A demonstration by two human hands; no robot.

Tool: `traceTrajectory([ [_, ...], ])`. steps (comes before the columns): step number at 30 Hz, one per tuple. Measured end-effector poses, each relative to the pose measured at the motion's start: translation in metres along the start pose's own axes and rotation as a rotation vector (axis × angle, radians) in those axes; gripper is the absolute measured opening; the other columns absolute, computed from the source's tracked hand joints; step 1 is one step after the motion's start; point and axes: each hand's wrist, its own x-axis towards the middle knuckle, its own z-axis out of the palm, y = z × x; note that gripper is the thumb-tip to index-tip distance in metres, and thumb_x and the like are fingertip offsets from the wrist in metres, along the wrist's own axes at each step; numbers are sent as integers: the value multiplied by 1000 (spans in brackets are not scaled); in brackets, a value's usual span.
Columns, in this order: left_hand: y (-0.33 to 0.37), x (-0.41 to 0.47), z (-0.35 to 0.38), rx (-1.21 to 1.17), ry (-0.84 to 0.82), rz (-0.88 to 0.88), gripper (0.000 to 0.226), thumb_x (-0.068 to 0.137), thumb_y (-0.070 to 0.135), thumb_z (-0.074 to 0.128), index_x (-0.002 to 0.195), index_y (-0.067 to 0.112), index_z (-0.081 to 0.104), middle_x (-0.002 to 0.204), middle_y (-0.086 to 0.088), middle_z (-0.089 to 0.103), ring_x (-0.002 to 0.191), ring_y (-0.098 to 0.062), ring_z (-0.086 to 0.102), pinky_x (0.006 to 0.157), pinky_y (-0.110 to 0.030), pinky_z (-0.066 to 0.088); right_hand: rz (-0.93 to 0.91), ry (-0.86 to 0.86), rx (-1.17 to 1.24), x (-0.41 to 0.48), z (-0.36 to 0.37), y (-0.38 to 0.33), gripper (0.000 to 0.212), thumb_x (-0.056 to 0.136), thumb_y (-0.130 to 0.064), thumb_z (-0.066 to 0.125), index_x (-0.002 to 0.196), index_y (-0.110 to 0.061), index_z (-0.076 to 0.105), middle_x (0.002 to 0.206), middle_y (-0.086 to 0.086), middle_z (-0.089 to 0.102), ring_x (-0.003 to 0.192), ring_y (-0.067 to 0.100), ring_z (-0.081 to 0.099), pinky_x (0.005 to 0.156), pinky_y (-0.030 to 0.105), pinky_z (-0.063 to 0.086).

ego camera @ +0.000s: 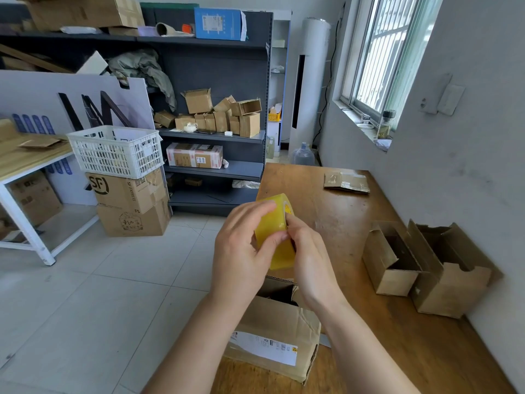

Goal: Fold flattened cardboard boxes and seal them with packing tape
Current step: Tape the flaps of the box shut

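Observation:
A yellowish roll of packing tape [272, 223] is held up in front of me above the wooden table [355, 211]. My left hand [241, 251] grips the roll from the left, fingers curled over its outer face. My right hand [309, 257] holds it from the right, with fingertips pinching at the tape surface. Below my wrists a cardboard box [272, 336] with a white shipping label lies on the table's near edge, its top open.
Two open cardboard boxes [426, 268] stand on the table by the right wall. A flattened taped piece of cardboard [346, 182] lies at the table's far end. A dark shelf unit [213, 132] with small boxes, a white basket [116, 150] on stacked cartons and a white table [28, 177] stand across the tiled floor.

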Motion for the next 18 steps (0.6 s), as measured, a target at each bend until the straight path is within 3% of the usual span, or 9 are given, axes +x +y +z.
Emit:
traceTrajectory([
  [3,-2,-1,2,32,8,47,32,84,28,63,106,7,73,117,1,67,113,-13,57,101,-19,43,-17,8,-9,-1,0,2,45,84,-22,29,98,13,54,89,32,54,88,41,49,72,44,44],
  [9,-2,-4,3,59,66,114,28,85,24,63,102,5,74,112,-3,69,111,-13,59,101,-20,45,-74,52,-98,-2,0,1,41,84,-20,30,90,12,55,87,30,54,83,33,48,65,34,39],
  [11,-1,-4,4,47,73,116,26,85,23,62,101,5,74,111,-3,69,111,-13,59,101,-19,44,-91,57,-133,-3,0,-2,32,84,-20,31,79,1,54,73,19,50,70,26,44,63,39,38],
  [14,0,-4,7,26,73,113,24,85,21,62,96,5,75,111,-2,69,112,-12,58,101,-19,44,-100,72,-143,-3,-1,-2,21,85,-18,32,69,-13,45,63,-3,41,62,9,38,57,35,34],
  [18,-1,-4,10,3,78,123,18,84,19,62,82,6,73,111,0,68,111,-15,59,99,-22,46,-99,77,-140,-3,-1,-1,22,85,-18,32,72,-7,46,66,7,42,64,16,39,59,38,35],
])
